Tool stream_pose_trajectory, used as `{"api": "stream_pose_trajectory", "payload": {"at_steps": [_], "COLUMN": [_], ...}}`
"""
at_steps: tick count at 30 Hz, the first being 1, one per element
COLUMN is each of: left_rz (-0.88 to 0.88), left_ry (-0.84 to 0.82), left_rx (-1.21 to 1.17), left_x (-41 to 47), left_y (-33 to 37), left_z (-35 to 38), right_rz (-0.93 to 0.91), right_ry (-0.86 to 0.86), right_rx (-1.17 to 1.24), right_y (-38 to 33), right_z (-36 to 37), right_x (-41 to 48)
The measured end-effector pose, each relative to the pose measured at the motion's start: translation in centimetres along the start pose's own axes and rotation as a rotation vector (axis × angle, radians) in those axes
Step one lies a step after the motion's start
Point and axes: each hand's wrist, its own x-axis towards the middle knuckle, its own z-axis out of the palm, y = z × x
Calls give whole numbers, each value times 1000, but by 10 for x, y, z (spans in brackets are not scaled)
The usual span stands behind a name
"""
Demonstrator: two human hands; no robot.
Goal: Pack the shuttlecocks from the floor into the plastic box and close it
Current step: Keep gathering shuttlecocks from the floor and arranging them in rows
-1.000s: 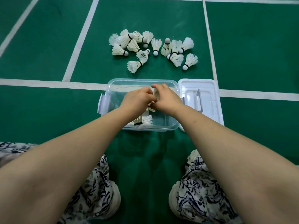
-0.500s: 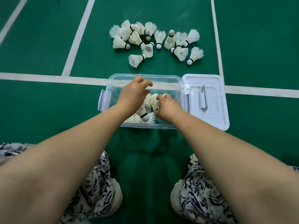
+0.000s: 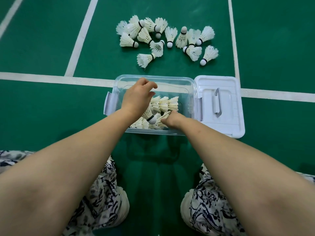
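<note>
A clear plastic box [image 3: 188, 86] stands open on the green floor in front of me. Several white feather shuttlecocks [image 3: 164, 104] lie inside it. My left hand [image 3: 138, 97] hovers over the box's left half with its fingers apart, holding nothing. My right hand [image 3: 173, 119] is low in the box at its near side, thumb and fingers pinched on the feathers of a shuttlecock; most of its fingers are hidden. Beyond the box, several more shuttlecocks [image 3: 168, 40] lie in a loose cluster on the floor. The white lid [image 3: 226, 116] lies flat against the box's right side.
White court lines [image 3: 51, 79] cross the green floor behind and beside the box. My knees in patterned trousers [image 3: 102, 201] and my pale shoes frame the bottom, with bare floor between them and the box.
My hands have parted. The left hand rose and opened over the box. The right hand dropped lower into the box with its shuttlecocks, and more now lie inside.
</note>
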Motion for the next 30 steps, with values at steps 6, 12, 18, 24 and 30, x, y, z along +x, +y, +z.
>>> {"api": "stream_pose_trajectory", "payload": {"at_steps": [6, 12, 18, 24, 30], "left_rz": [-5, -26, -21, 63, 148], "left_ry": [-13, -6, -24, -105, -47], "left_rx": [27, 33, 27, -11, -79], "left_x": [-1, 0, 0, -1, -10], "left_y": [-4, -5, 3, 21, 36], "left_z": [3, 3, 2, -4, -13], "right_rz": [-45, -34, -30, -237, -449], "right_ry": [-110, -96, -45, 158, 57], "right_rx": [-107, -183, -256, -96, 157], "right_y": [0, 2, -6, -17, -10], "right_z": [5, 2, -16, -65, -63], "right_x": [-1, 3, -6, -19, -32]}}
